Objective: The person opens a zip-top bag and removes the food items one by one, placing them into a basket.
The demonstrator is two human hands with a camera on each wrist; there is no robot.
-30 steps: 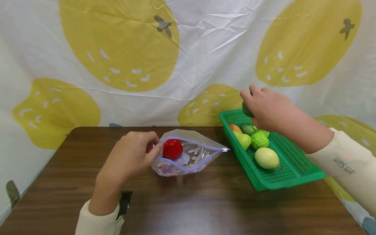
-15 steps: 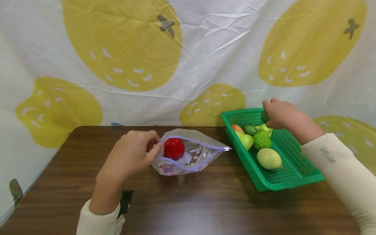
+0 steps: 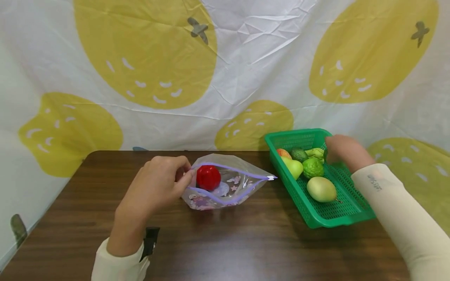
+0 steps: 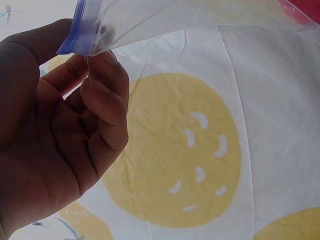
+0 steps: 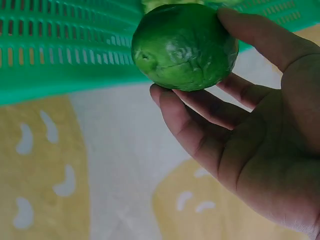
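At the bag's left end my left hand (image 3: 154, 183) pinches the purple zip edge of a clear printed zip bag (image 3: 198, 203); the left wrist view shows thumb and fingers on that purple strip (image 4: 80, 30). The bag lies with its mouth spread, and a glossy red round fruit (image 3: 208, 178) sits inside. Over the far right part of a green basket (image 3: 316, 223), my right hand (image 3: 346, 151) holds a dark green oval fruit (image 5: 185, 47) between thumb and fingertips. From the head view that fruit is mostly hidden behind the hand.
Inside the basket's left side lie a green pear (image 3: 294, 168), a bumpy green fruit (image 3: 313, 168), a pale yellow fruit (image 3: 322, 189), a dark green fruit (image 3: 299, 155) and an orange-red fruit (image 3: 283, 153). A lemon-print cloth (image 3: 228, 78) hangs behind the brown table (image 3: 225, 242).
My right hand has come down and to the right, from above the basket's back left to its far right part, with the green fruit. The left hand keeps its hold on the bag.
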